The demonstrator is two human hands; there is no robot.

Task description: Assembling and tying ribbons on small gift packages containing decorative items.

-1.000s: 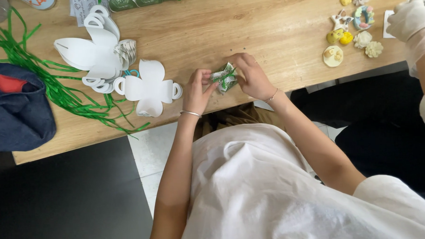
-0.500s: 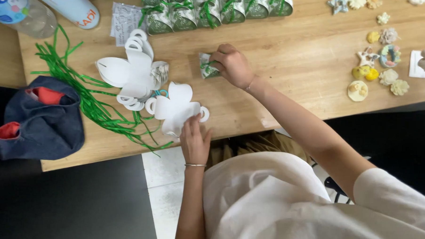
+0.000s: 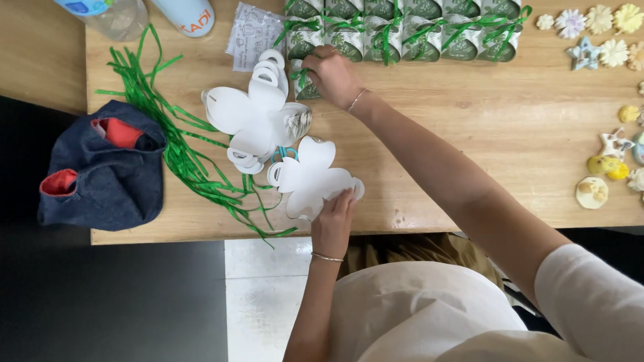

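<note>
My right hand [image 3: 332, 75] reaches to the far side of the wooden table [image 3: 477, 125] and grips a small green-and-white gift box [image 3: 302, 84] tied with green ribbon, set just in front of a row of similar boxes [image 3: 409, 24]. My left hand [image 3: 334, 218] rests at the near edge, fingertips pinching the lower edge of a flat white flower-shaped card cut-out [image 3: 309, 178]. A stack of the same white cut-outs [image 3: 252, 115] lies just beyond it.
Loose green ribbon strands [image 3: 182, 146] spread left of the cut-outs. A dark blue fabric pouch with red lining [image 3: 100, 167] sits at the left edge. Small plaster flowers and figurines [image 3: 619, 106] line the right side. Two bottles [image 3: 137, 9] and a printed packet [image 3: 252, 33] stand at the back.
My right hand carried the small gift box from near the front edge up to the row of boxes at the back. My left hand dropped onto the white cut-out.
</note>
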